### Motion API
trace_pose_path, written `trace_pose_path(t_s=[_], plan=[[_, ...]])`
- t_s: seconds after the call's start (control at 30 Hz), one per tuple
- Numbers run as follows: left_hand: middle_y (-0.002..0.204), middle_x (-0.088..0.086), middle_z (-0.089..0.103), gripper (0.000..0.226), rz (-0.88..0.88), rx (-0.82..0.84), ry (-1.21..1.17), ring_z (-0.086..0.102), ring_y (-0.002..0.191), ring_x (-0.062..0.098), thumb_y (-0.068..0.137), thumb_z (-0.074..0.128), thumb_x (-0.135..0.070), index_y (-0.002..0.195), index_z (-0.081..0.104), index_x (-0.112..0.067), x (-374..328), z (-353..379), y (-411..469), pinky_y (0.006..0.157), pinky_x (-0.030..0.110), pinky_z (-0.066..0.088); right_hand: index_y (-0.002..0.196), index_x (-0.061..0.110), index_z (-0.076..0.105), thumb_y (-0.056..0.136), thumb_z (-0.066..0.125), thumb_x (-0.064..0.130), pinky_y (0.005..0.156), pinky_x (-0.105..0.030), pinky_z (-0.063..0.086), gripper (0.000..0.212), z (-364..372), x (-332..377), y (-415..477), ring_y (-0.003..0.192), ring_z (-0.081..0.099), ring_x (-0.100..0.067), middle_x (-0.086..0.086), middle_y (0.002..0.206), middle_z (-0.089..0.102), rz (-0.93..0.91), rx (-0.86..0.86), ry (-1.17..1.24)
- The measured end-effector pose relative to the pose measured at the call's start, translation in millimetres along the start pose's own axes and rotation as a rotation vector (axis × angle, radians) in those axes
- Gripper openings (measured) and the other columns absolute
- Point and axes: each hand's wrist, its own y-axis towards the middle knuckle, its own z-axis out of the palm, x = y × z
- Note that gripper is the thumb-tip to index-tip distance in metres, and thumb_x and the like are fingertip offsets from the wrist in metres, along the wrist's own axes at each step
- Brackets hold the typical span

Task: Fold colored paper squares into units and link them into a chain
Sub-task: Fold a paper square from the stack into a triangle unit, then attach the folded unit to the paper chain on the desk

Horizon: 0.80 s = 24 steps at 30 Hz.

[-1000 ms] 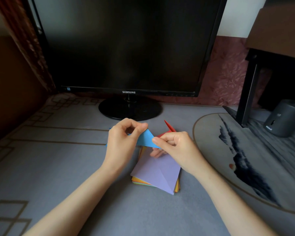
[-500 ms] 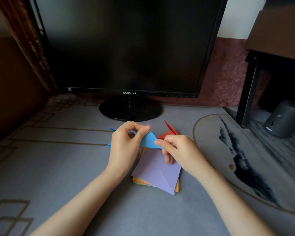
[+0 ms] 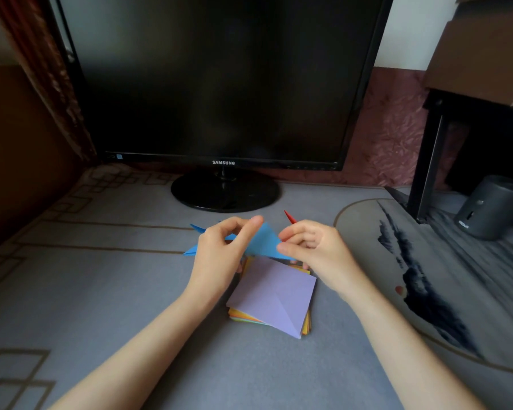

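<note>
Blue folded paper [image 3: 264,241] is held above the grey counter [image 3: 101,291], its points poking out to the left of the left grip [image 3: 219,253], which pinches its upper edge between thumb and forefinger. Beneath lies a stack of coloured squares [image 3: 276,297], purple on top. The right grip [image 3: 314,253] pinches the paper's right corner, and a red tip [image 3: 290,217] shows behind it.

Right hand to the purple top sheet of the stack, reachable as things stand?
Likely yes: the purple sheet lies uncovered just below the right hand, though that hand pinches the blue paper and must release first.
</note>
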Motion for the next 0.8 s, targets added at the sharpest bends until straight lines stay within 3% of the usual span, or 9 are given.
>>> trace_pose_path(t_s=[0.1,0.2,0.33,0.43,0.63,0.73,0.8], plan=[[0.072,0.003,0.068,0.027,-0.005,0.015,0.108,0.040,0.035,0.006,0.091,0.058,-0.036,0.077,0.068,-0.016,1.8,-5.5,3.7,0.042,0.013,0.036,0.079,0.010,0.063,0.079,0.068,-0.003,0.045,-0.009,0.037,0.014,-13.6,-6.7,5.9,0.045,0.052,0.003,-0.005,0.068,0.061,0.053,-0.156,-0.041],[0.065,-0.005,0.065,0.021,0.032,0.074,0.288,0.045,0.038,0.004,0.087,0.064,-0.038,0.071,0.065,-0.024,9.5,-10.3,7.2,0.045,0.011,0.034,0.072,0.017,0.062,0.075,0.072,0.003,0.060,-0.024,0.045,0.017,-16.9,-21.0,9.2,0.055,0.056,-0.008,0.003,0.062,0.063,0.117,-0.242,-0.216],[0.070,-0.016,0.065,0.025,0.055,0.164,0.509,0.054,0.060,-0.007,0.070,0.076,-0.050,0.077,0.068,-0.027,16.4,-11.4,7.9,0.053,0.009,0.037,0.067,0.019,0.062,0.075,0.072,0.008,0.063,-0.028,0.046,0.017,-10.8,-30.4,10.2,0.060,0.058,-0.011,0.008,0.058,0.062,0.128,-0.272,-0.355],[0.085,-0.012,0.065,0.038,0.053,0.271,0.591,0.056,0.070,-0.002,0.058,0.082,-0.052,0.084,0.067,-0.028,21.1,-10.6,8.5,0.059,0.008,0.039,0.071,0.014,0.066,0.077,0.072,0.011,0.061,-0.027,0.044,0.008,-7.9,-33.0,10.6,0.060,0.057,-0.011,0.009,0.056,0.060,0.098,-0.275,-0.412],[0.095,-0.010,0.058,0.050,0.065,0.302,0.620,0.053,0.074,0.004,0.060,0.085,-0.044,0.102,0.064,-0.026,26.4,-11.2,11.1,0.071,0.022,0.047,0.080,0.020,0.067,0.081,0.070,0.022,0.058,-0.026,0.040,0.004,-4.8,-33.6,13.1,0.067,0.059,-0.014,0.011,0.056,0.056,0.079,-0.286,-0.574],[0.094,-0.008,0.057,0.045,0.077,0.294,0.605,0.051,0.070,0.001,0.062,0.084,-0.042,0.101,0.067,-0.025,28.6,-11.6,12.3,0.068,0.018,0.044,0.074,0.022,0.063,0.082,0.068,0.024,0.059,-0.028,0.040,0.010,-4.0,-34.2,13.8,0.068,0.057,-0.015,0.010,0.060,0.054,0.038,-0.322,-0.617],[0.094,-0.009,0.057,0.041,0.084,0.298,0.594,0.050,0.069,0.000,0.063,0.084,-0.040,0.098,0.069,-0.025,30.0,-11.6,12.6,0.063,0.011,0.039,0.070,0.025,0.059,0.084,0.067,0.026,0.061,-0.029,0.040,0.015,-4.7,-30.0,12.5,0.065,0.053,-0.005,0.010,0.068,0.052,-0.063,-0.372,-0.594]])
